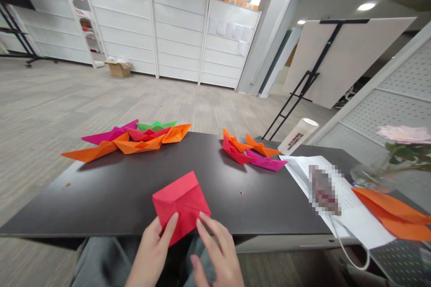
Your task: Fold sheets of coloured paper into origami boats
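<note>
A red folded sheet of paper (182, 204) is held at a tilt over the table's front edge, its folded flaps facing me. My left hand (156, 240) grips its lower left side, thumb on top and the other fingers partly hidden beneath. At the lower right edge, my right hand (217, 249) touches the paper with its fingertips; the fingers are stretched out and the thumb stands apart. Beyond the hands lie several folded paper boats: one group at left includes an orange boat (138, 145) and a green boat (156, 125), another at right a magenta boat (266, 160).
The dark table (134, 188) carries a white cylindrical container (298, 136) at back right. White printed sheets (363, 219) lie at right, partly pixelated. Beside them are orange folded paper (393, 213) and a pink flower (406, 134) in a glass vase. A white cable (346, 253) hangs over the edge.
</note>
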A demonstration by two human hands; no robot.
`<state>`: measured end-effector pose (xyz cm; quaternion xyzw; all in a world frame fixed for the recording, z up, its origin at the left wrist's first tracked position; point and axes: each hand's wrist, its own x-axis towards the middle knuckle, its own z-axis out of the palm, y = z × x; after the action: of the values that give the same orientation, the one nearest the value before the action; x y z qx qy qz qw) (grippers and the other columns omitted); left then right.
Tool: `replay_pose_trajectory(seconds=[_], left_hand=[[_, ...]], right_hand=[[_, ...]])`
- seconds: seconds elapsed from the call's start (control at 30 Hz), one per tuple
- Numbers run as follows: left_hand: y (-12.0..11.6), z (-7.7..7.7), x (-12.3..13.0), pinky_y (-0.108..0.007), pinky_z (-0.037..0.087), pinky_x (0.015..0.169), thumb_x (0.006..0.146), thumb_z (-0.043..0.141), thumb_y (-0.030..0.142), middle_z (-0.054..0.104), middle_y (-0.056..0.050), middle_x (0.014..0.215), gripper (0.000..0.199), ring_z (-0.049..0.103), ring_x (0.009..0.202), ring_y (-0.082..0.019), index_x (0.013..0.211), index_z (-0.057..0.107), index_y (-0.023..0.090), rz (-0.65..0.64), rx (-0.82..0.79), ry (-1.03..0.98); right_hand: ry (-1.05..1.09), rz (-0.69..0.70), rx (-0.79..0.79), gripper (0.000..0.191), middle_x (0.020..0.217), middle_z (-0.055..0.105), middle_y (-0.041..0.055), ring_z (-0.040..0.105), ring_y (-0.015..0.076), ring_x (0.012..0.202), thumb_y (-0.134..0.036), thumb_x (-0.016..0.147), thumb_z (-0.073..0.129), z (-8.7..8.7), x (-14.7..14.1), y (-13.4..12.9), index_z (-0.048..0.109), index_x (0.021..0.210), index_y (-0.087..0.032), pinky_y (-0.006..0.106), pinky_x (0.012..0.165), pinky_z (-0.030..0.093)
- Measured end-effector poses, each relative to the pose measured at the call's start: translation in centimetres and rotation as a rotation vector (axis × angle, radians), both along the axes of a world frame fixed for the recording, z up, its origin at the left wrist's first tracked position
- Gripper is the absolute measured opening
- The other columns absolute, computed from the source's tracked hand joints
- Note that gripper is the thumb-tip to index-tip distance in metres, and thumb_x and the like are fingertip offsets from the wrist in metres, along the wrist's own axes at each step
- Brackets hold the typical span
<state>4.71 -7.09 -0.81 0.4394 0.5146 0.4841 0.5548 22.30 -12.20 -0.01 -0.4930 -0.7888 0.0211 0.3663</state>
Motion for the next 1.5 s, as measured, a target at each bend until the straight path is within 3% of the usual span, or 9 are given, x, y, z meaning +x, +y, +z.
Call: replay_pose_trajectory(seconds=[0.13,0.23,0.33,0.4,0.5,0.63,1.07,1.27,1.5], left_hand=[[-2.6,-0.8,1.7,-0.047,0.053,0.097,0.079,0.067,0.058,0.070,-0.016,0.121,0.054,0.065,0.115,-0.032,0.115,0.071,0.018,-0.092,-0.298,-0.366],[-3.8,-0.9,-0.2,-0.038,0.057,0.087,0.085,0.061,0.055,0.075,-0.013,0.107,0.043,0.070,0.101,-0.028,0.104,0.074,0.018,-0.331,-0.241,-0.100],[-2.7,0.2,-3.1,-0.027,0.058,0.066,0.092,0.053,0.047,0.075,-0.007,0.075,0.038,0.071,0.068,-0.020,0.080,0.074,0.018,-0.527,0.049,0.403],[-0.9,0.7,-4.6,-0.030,0.060,0.075,0.087,0.062,0.035,0.077,-0.008,0.094,0.021,0.073,0.084,-0.023,0.095,0.074,0.019,-0.469,0.427,0.706],[1.7,0.3,-5.5,-0.043,0.054,0.099,0.079,0.072,0.026,0.062,-0.010,0.138,0.052,0.059,0.126,-0.031,0.130,0.062,0.026,-0.439,0.906,1.056],[2.6,-1.2,-5.1,-0.043,0.052,0.103,0.089,0.059,0.018,0.069,-0.008,0.128,0.034,0.062,0.122,-0.026,0.123,0.065,0.022,-0.435,1.148,1.206],[5.4,0.7,-2.2,-0.030,0.057,0.086,0.098,0.049,0.021,0.068,-0.006,0.104,0.024,0.067,0.095,-0.018,0.120,0.058,0.021,-0.433,0.791,0.827],[5.1,-0.5,-1.2,-0.041,0.052,0.099,0.097,0.048,0.018,0.069,-0.009,0.118,0.022,0.064,0.111,-0.023,0.106,0.068,0.020,-0.393,0.984,1.057],[3.1,-1.1,-2.6,-0.045,0.039,0.114,0.094,0.055,0.039,0.047,-0.010,0.152,0.062,0.046,0.138,-0.027,0.151,0.037,0.019,-0.589,1.047,1.251]], right_hand=[[-0.129,0.009,-0.279,0.047,0.145,0.055,0.0066,0.053,0.0274,0.133,-0.024,0.093,0.055,1.0,-1.3,1.9,0.052,0.140,-0.025,0.053,0.111,0.043],[-0.193,0.126,-0.435,0.042,0.148,0.051,0.0019,0.043,0.0225,0.141,-0.016,0.097,0.044,2.2,0.6,2.7,0.054,0.137,-0.027,0.059,0.120,0.021],[-0.249,0.239,-0.482,0.055,0.151,0.049,0.0002,0.031,0.0199,0.147,-0.002,0.087,0.043,2.9,2.7,3.6,0.055,0.135,-0.026,0.058,0.123,0.010],[-0.294,0.298,-0.486,0.061,0.151,0.048,0.0002,0.027,0.0204,0.149,0.004,0.079,0.043,3.1,3.4,4.6,0.059,0.130,-0.025,0.058,0.123,0.008],[-0.362,0.282,-0.446,0.062,0.154,0.044,0.0025,0.029,0.0227,0.148,0.007,0.076,0.041,3.2,3.6,5.9,0.065,0.124,-0.023,0.056,0.123,0.012],[-0.362,0.222,-0.414,0.051,0.147,0.053,0.0085,0.044,0.0223,0.138,-0.005,0.085,0.051,3.1,2.9,4.9,0.058,0.134,-0.019,0.045,0.123,0.024],[0.229,-0.104,-0.306,0.019,0.096,0.070,0.0054,0.065,0.0199,0.091,-0.016,0.097,0.048,-0.3,0.6,4.2,0.066,0.091,-0.021,0.035,0.084,0.053],[0.309,-0.211,-0.257,0.025,0.106,0.063,0.0071,0.062,0.0206,0.098,-0.009,0.092,0.050,-1.7,0.4,5.6,0.062,0.110,-0.021,0.036,0.087,0.055],[0.064,-0.170,-0.189,0.031,0.118,0.067,0.0097,0.061,0.0220,0.112,-0.007,0.095,0.046,-0.6,-0.6,4.7,0.067,0.114,-0.019,0.041,0.098,0.051]])
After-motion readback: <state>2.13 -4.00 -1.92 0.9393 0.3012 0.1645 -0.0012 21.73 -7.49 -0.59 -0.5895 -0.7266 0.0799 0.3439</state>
